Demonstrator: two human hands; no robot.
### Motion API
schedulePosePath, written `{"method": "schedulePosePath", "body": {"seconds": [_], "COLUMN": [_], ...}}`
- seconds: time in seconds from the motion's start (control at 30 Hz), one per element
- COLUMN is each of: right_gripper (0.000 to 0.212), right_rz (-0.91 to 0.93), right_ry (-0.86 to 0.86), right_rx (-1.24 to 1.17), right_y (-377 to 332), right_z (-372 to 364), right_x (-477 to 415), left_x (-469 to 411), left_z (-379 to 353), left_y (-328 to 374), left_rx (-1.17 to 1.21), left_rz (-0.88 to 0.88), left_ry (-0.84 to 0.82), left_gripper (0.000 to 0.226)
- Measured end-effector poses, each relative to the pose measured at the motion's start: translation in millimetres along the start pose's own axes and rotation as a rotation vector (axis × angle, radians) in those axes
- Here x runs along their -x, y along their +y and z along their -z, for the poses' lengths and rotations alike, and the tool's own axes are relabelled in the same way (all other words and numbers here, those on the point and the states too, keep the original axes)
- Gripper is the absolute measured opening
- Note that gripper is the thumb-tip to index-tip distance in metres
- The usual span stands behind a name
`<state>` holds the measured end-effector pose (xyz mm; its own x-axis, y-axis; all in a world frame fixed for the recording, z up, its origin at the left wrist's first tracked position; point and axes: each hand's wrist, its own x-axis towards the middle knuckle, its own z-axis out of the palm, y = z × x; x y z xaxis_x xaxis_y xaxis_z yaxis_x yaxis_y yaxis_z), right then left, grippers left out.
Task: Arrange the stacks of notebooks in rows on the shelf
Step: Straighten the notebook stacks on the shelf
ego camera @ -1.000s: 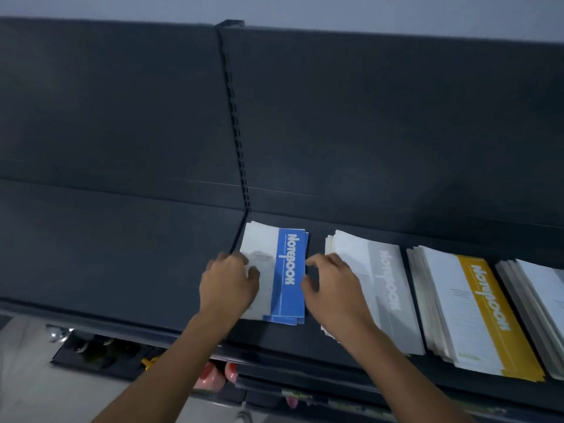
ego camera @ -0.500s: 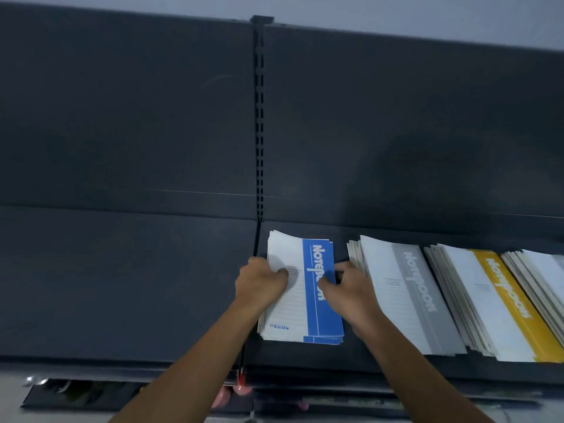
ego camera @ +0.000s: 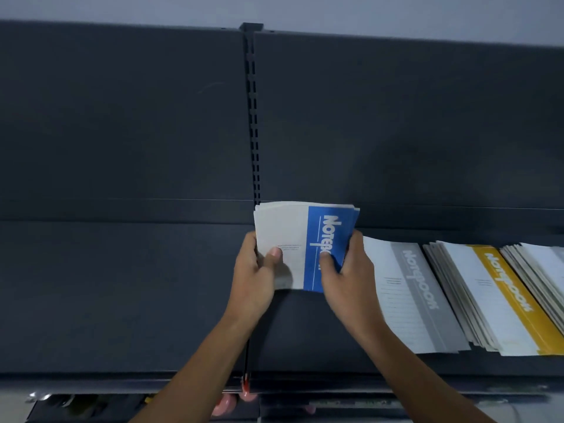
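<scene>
Blue-banded stack of notebooks [ego camera: 302, 239]: you hold it between both hands at the left end of the row, just right of the slotted post [ego camera: 251, 117]. It looks tipped up off the shelf [ego camera: 122, 300], with shadow under its near edge. Your left hand [ego camera: 253, 279] grips the left edge, thumb pressed on the white part of the cover. Your right hand [ego camera: 348, 276] grips the right edge, thumb on the blue band.

The risk is in the loose covers. The far edges are already fanned, so a slack squeeze could let the lower notebooks slide out and scatter. Your right hand sits just beside the grey stack [ego camera: 409, 294], which is itself splayed. A careless set-down could nudge it, or land the blue pile overlapping it. To the right, the yellow stack [ego camera: 494, 300] leans against its neighbours, so one push may ripple along the row. Setting the pile down crooked against the post would also spoil the line.

The shelf is dark, smooth metal, and it probably lets paper slip easily. A dark back panel [ego camera: 396, 117] rises behind it, with a pale wall [ego camera: 274, 7] above. A fourth stack [ego camera: 543, 264] runs off the right edge. Below the shelf lip, some pink objects [ego camera: 224, 406] show, too blurred to identify.
</scene>
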<state>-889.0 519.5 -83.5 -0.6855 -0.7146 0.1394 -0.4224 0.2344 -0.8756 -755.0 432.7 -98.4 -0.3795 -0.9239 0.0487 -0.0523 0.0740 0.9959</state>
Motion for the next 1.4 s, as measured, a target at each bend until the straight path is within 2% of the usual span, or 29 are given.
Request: {"method": "schedulePosePath", "body": {"seconds": [0.1,0.23,0.3,0.43,0.53,0.6,0.67,0.8,0.9,1.07,1.17,1.3,1.4], "right_gripper": [0.035,0.047,0.052,0.048,0.051,0.053,0.043,0.009,0.009,0.009,0.012,0.021,0.025], "right_rz": [0.044,0.046,0.066,0.061,0.036,0.015,-0.061,-0.215,-0.257,-0.213,-0.182,-0.143,-0.041], "right_ry": [0.016,0.033,0.049,0.064,0.068,0.002,-0.071,-0.143,-0.205,-0.169,-0.139,-0.125,-0.092], "right_rx": [0.012,-0.021,-0.061,-0.075,0.079,0.206,0.293,0.394,0.411,0.495,0.502,0.507,0.478], "right_y": [-1,3,3,7,9,10,11,19,31,41,43,43,38], "right_z": [-2,-5,-9,-13,-8,0,5,2,-7,-19,-23,-21,-11], "right_x": [5,9,13,19,16,7,-4,-11,-8,-10,-8,-6,-4], "left_x": [1,5,7,13,13,7,1,-5,-6,-8,-7,-3,0], "left_z": [4,3,-1,-6,-4,-1,0,2,3,6,5,1,-5], "left_y": [3,3,4,2,-1,-2,-1,-9,-18,-31,-33,-32,-22], "left_rx": [-0.001,0.051,0.06,-0.065,-0.393,-0.592,-0.694,-0.764,-0.789,-0.883,-0.957,-1.11,-1.155], "left_rz": [-0.045,-0.077,-0.092,-0.09,-0.189,-0.244,-0.131,0.108,0.166,0.192,0.149,0.009,-0.116], "left_ry": [-0.082,-0.193,-0.213,-0.145,-0.013,0.046,0.039,-0.01,-0.039,-0.051,-0.037,-0.044,0.02], "left_gripper": [0.034,0.066,0.073,0.065,0.05,0.041,0.033,0.026,0.024,0.027,0.032,0.044,0.047]}}
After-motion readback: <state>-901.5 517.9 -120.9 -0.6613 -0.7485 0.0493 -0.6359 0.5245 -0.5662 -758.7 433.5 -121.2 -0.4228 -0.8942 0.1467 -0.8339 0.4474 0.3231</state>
